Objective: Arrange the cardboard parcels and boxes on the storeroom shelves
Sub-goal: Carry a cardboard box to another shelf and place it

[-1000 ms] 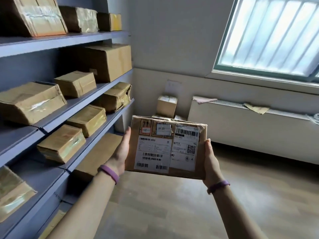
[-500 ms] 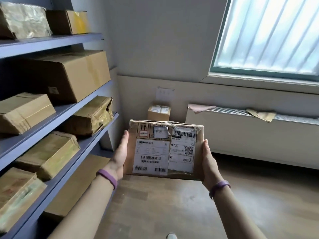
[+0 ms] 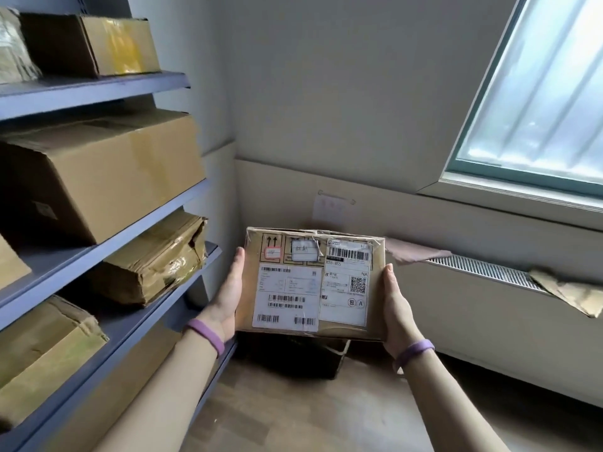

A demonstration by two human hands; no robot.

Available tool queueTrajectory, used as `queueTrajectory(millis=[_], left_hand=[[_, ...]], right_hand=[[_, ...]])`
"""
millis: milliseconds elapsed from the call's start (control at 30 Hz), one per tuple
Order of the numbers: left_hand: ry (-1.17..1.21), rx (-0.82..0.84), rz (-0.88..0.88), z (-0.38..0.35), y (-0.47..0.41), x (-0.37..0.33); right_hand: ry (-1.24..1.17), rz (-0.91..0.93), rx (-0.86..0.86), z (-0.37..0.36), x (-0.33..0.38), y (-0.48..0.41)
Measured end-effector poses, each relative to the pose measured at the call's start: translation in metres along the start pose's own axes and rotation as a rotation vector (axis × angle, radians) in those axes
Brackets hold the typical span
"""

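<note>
Both the left grip (image 3: 228,296) and right grip (image 3: 397,309) clasp a labelled parcel (image 3: 313,283) beside grey shelves (image 3: 98,93), above wooden floor (image 3: 293,415), window (image 3: 538,109) right.

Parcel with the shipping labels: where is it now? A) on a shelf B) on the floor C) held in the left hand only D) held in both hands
D: the parcel is up in the air in front of the person, with the left hand holding its left edge and the right hand holding its right edge.
</note>
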State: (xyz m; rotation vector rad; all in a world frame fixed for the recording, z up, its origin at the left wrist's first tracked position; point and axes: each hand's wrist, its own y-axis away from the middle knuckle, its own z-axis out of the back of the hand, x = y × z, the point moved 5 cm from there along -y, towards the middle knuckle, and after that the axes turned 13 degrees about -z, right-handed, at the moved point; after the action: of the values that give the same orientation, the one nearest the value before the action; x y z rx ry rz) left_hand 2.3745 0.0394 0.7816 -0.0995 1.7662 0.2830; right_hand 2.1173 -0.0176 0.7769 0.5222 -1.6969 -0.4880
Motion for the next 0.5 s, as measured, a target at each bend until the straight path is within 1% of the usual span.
queueTrajectory(millis=[167, 333, 500], left_hand=[[-0.012, 0.016, 0.035, -0.01, -0.086, 0.01], [0.03, 0.165, 0.125, -0.03, -0.2, 0.032], [0.001, 0.302, 0.208, -0.049, -0.323, 0.052]], right_hand=[[-0.008, -0.011, -0.025, -0.005, 0.028, -0.073], [-0.073, -0.012, -0.127, -0.002, 0.059, -0.157], [-0.13, -0.051, -0.231, -0.005, 0.092, -0.242]])
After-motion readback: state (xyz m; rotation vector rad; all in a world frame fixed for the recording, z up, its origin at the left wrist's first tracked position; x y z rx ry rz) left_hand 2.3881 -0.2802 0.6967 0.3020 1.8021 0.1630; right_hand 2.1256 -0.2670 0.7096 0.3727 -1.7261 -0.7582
